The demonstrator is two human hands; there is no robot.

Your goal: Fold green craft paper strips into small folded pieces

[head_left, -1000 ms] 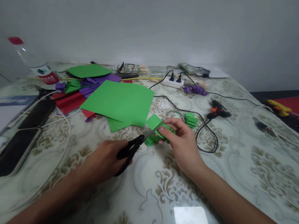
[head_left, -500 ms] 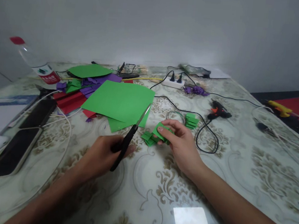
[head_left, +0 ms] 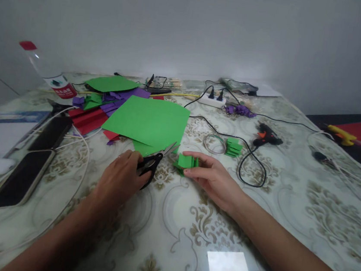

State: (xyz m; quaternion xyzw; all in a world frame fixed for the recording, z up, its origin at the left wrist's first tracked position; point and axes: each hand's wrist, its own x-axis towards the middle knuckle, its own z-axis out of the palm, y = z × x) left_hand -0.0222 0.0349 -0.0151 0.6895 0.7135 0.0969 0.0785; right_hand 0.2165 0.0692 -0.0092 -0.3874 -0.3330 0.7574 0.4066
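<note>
My left hand (head_left: pixel 127 171) is closed on the handles of black-handled scissors (head_left: pixel 151 167), whose blades are slightly apart and point toward the green sheets. My right hand (head_left: pixel 210 176) pinches folded green paper pieces (head_left: pixel 186 161) between thumb and fingers, low over the table. Whether more green pieces lie beneath them I cannot tell. Large green paper sheets (head_left: pixel 151 121) lie beyond both hands. Another folded green paper piece (head_left: pixel 234 147) rests right of a thin wire loop (head_left: pixel 215 144), past my right hand.
A black glue gun (head_left: pixel 268 136) with its looping cord sits at right. Behind stands a white power strip (head_left: pixel 212 100) beside purple paper (head_left: pixel 240 110). Red paper (head_left: pixel 87 119), a phone (head_left: pixel 20 180) and a bottle (head_left: pixel 60 85) are at left. A yellow glue gun (head_left: pixel 342 134) is far right.
The scissors have turned from steep to lower and their blades have parted slightly. My right hand has moved slightly left and down with the green paper. The view has shifted a little.
</note>
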